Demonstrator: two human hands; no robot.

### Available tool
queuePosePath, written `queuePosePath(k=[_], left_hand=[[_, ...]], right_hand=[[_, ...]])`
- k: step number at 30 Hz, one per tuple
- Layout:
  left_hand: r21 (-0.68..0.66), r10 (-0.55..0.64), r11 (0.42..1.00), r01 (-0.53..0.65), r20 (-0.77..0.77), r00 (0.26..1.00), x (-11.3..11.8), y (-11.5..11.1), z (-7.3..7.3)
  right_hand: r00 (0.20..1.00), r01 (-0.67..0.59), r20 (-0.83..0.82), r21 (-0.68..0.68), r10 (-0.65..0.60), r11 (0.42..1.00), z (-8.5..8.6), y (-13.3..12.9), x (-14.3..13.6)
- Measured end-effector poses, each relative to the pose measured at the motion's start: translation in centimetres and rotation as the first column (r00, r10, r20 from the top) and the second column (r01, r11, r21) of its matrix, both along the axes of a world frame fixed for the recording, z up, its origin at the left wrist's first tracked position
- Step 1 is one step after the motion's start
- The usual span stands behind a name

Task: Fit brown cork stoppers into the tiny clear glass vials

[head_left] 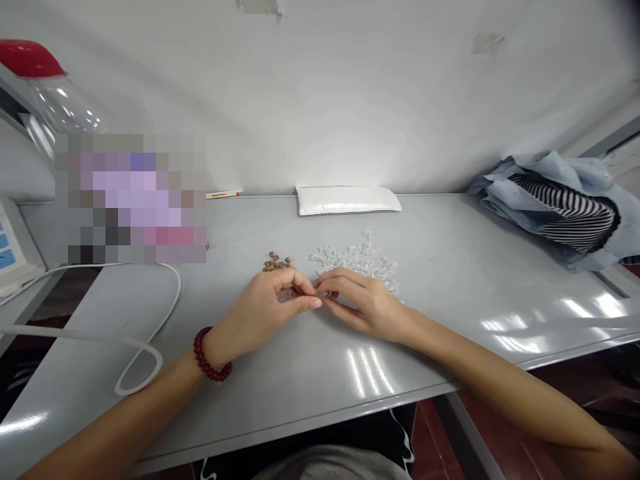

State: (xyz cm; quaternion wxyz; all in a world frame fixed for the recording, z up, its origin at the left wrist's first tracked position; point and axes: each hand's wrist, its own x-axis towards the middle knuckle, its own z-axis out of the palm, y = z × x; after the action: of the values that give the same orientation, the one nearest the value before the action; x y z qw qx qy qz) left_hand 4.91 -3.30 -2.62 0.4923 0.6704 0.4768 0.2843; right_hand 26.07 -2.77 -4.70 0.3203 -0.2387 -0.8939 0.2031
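Note:
Both hands meet over the middle of the grey table. My left hand (273,303), a red bead bracelet (209,357) at its wrist, pinches with thumb and forefinger; what it grips is too small to name. Fingertips of my right hand (367,303) close on a small clear piece (325,293), touching the left fingertips. Behind the right hand spreads a pile of small clear pieces (357,259), partly covered by it. Several small brown pieces (276,262) lie just behind the left hand.
A white padded packet (347,200) lies against the wall. Blue cloth with a striped part (560,207) sits at the right. A white cable (170,313) loops at left, near a white device (17,250), a red-capped bottle (60,100) and a blurred-out area. A pen (223,195) lies by the wall.

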Motion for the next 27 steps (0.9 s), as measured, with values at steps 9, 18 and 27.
queuePosePath(k=[9,18,27], left_hand=[[0.031,0.032,0.999,-0.032,0.001,0.999,0.2,0.0,-0.4],[0.058,0.015,0.998,-0.013,-0.046,0.999,0.3,-0.2,-0.4],[0.494,0.360,0.849,-0.187,-0.283,0.889,-2.5,2.3,-0.6]], right_hand=[[1.000,0.027,0.005,0.210,-0.029,0.977,-0.3,-0.4,-0.5],[1.000,0.024,-0.002,0.221,-0.024,0.975,-0.2,-0.6,-0.8],[0.950,0.108,0.273,0.163,-0.150,0.981,0.2,1.9,0.6]])
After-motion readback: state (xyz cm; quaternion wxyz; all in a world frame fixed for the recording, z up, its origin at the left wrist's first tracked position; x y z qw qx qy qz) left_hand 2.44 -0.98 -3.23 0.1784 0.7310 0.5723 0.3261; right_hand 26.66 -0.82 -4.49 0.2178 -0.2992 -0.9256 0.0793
